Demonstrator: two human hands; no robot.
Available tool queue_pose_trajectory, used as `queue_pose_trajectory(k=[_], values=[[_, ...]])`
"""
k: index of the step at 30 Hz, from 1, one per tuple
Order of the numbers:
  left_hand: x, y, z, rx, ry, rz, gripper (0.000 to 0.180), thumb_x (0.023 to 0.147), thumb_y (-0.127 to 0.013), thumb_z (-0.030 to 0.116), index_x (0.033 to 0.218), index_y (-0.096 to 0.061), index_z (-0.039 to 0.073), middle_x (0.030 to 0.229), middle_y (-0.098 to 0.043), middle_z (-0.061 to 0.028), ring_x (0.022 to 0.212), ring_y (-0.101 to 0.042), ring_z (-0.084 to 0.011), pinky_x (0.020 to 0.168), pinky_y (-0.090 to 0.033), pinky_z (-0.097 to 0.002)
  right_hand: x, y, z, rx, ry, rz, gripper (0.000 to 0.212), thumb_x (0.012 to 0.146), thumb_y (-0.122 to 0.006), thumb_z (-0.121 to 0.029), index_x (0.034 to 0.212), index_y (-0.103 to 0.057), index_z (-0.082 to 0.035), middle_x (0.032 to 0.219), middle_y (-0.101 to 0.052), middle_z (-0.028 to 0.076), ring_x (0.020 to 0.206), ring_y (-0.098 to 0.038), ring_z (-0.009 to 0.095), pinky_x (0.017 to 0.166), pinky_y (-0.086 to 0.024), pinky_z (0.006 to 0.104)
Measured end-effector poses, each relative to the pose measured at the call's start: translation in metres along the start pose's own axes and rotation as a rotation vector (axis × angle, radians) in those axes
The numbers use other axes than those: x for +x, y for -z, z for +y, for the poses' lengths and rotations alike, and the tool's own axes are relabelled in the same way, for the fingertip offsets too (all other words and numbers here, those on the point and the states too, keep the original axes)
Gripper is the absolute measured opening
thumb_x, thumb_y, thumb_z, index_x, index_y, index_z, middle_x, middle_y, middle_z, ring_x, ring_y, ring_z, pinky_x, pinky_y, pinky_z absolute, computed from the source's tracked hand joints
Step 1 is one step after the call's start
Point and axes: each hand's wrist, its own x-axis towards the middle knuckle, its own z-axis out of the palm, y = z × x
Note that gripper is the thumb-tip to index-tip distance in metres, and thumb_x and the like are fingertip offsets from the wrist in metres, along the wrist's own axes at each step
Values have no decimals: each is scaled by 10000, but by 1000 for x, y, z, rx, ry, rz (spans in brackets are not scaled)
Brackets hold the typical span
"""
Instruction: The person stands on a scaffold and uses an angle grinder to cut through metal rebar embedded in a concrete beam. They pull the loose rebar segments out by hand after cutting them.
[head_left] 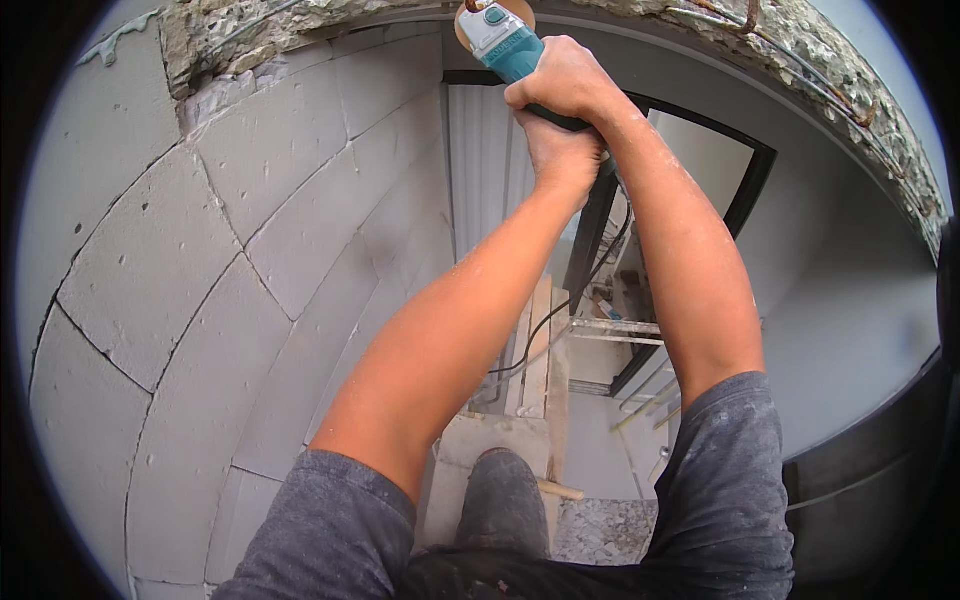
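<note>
Overhead, at the top of the view, I hold a teal and silver angle grinder with both arms stretched up. My right hand is wrapped round its body near the silver gear head. Just below, my left hand closes round the rear part of the tool. A tan disc shows partly behind the gear head and is cut off by the frame's top edge. Close to it runs the broken underside of a rough concrete edge. From the grinder's rear a black cable hangs down behind my arms.
A pale block wall rises on the left. Rusty steel bars stick out of the concrete at upper right. Below me are wooden planks, a metal rung and rubble. A dark-framed doorway stands beyond my right arm.
</note>
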Motion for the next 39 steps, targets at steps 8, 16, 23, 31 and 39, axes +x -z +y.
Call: queue_pose_trajectory(k=[8, 16, 23, 31, 39], values=[[0, 1, 1, 14, 25, -17, 1054, 766, -897, 151, 1539, -186, 63, 1367, -538, -173, 1237, -601, -272, 1043, -533, -422, 0, 8, -2, 35, -28, -22, 576, 638, -918, -326, 1044, -789, 63, 1048, -796, 260, 987, -786, 375, 926, -617, 438], [3, -2, -12, 54, -50, 11, 1051, 763, -927, 258, 1528, -245, 26, 1359, -597, -194, 1233, -634, -303, 1059, -526, -429, 0, 8, 4, -13, -12, -2, 598, 636, -906, -363, 1047, -794, 56, 1058, -799, 260, 986, -786, 368, 921, -611, 444], [3, -12, -10, 87, -97, 34, 995, 764, -936, 258, 1485, -287, 36, 1365, -605, -175, 1235, -637, -281, 1052, -528, -421, -2, 9, 11, -21, 52, 52, 449, 625, -867, -317, 877, -758, 38, 819, -738, 152, 732, -701, 244, 733, -581, 390], [20, 0, -12, 156, -15, -3, 994, 756, -937, 239, 1467, -276, 24, 1294, -640, -181, 1167, -677, -284, 973, -570, -422, 4, 5, -2, 30, 86, 56, 491, 609, -877, -324, 881, -762, 68, 799, -738, 154, 718, -689, 244, 733, -580, 400], [11, 1, -10, 67, 12, -27, 1031, 735, -949, 273, 1477, -270, 43, 1297, -654, -200, 1165, -692, -312, 985, -575, -440, 1, 10, 2, -2, 24, 16, 572, 634, -892, -380, 953, -801, 85, 925, -798, 244, 856, -790, 327, 837, -610, 436]])
